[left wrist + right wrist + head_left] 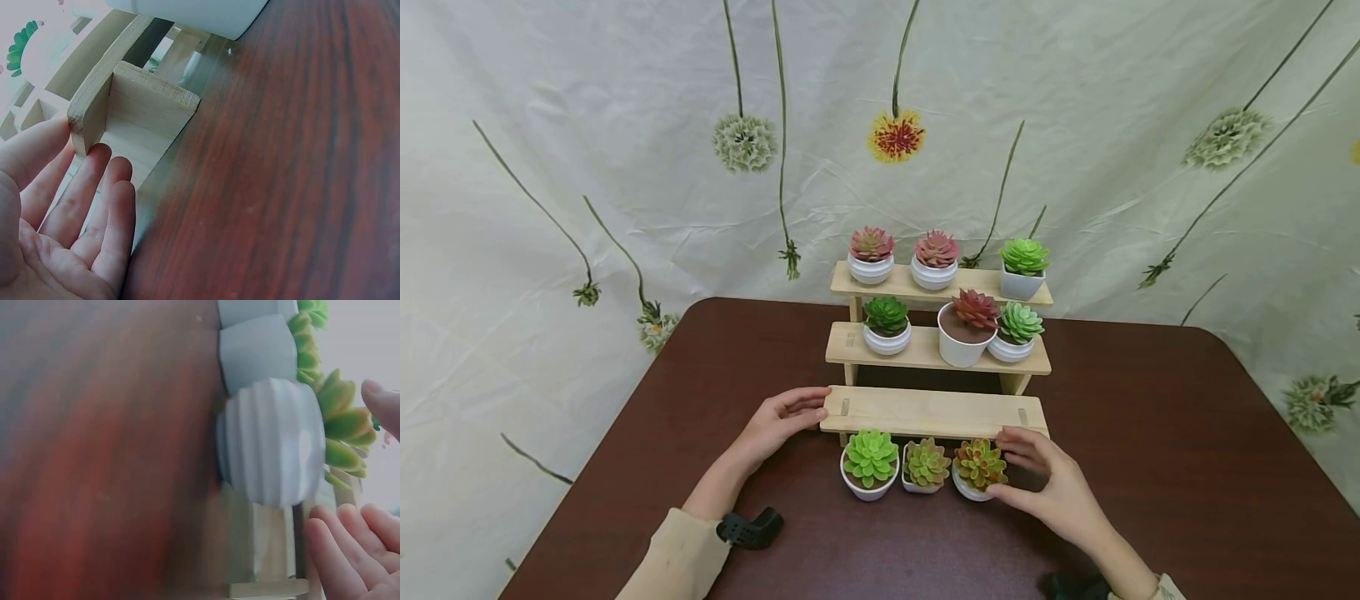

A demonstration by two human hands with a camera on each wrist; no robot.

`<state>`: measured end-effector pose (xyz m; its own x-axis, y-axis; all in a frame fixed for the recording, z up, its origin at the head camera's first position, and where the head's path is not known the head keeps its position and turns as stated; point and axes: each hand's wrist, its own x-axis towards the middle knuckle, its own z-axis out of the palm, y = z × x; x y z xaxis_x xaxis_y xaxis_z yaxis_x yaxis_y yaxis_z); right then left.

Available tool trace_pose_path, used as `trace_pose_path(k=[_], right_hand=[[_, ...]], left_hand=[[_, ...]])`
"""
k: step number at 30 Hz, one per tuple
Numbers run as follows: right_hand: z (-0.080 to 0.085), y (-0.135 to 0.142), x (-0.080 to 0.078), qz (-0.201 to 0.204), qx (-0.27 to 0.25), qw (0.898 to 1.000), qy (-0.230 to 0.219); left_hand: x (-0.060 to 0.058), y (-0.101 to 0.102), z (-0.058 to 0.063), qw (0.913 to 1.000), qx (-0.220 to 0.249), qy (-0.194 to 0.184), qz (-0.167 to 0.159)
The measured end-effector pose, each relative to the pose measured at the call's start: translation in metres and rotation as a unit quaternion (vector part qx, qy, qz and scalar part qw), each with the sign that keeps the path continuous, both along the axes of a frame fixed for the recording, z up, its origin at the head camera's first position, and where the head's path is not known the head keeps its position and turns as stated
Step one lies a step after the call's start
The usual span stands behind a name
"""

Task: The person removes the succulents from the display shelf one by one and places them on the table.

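Note:
A three-tier light wooden plant stand stands on the table. Straight fingers of my left hand (784, 421) touch the left end of its lowest shelf (932, 411); in the left wrist view the fingertips (99, 153) are right at the shelf's corner. My right hand (1051, 483) is spread around the right side of a ribbed white pot (275, 444) with an orange-green succulent (980, 464), thumb in front and fingers behind. The right wrist view shows a gap between fingers and pot. Left of it stand a small white pot with a greenish succulent (927, 462) and a round pot with a bright green one (871, 460).
The middle shelf (917, 354) carries a dark green succulent (886, 317), a dark red one (976, 310) in a taller white pot and a pale green one (1021, 323). Two pink succulents and a green one (1024, 257) line the top shelf. A flowered cloth (625, 150) hangs behind.

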<state>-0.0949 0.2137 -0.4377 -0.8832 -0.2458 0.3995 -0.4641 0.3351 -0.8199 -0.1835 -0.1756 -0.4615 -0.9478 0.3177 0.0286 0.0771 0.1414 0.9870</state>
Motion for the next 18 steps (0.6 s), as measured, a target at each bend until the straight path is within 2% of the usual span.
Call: trace_pose_path(k=[3,7,18], right_hand=[[0.008,0.001,-0.003,0.002,-0.022,1.0,0.01],[0.019,0.002,-0.008,-0.016,-0.028,0.999,0.0],[0.04,0.004,-0.029,-0.097,-0.044,0.994,0.002]], left_hand=[[0.0,0.0,0.0,1.0,0.003,-0.001,0.0],[0.0,0.0,0.001,1.0,0.005,-0.001,0.001],[0.0,0.0,0.001,1.0,0.0,-0.002,0.001]])
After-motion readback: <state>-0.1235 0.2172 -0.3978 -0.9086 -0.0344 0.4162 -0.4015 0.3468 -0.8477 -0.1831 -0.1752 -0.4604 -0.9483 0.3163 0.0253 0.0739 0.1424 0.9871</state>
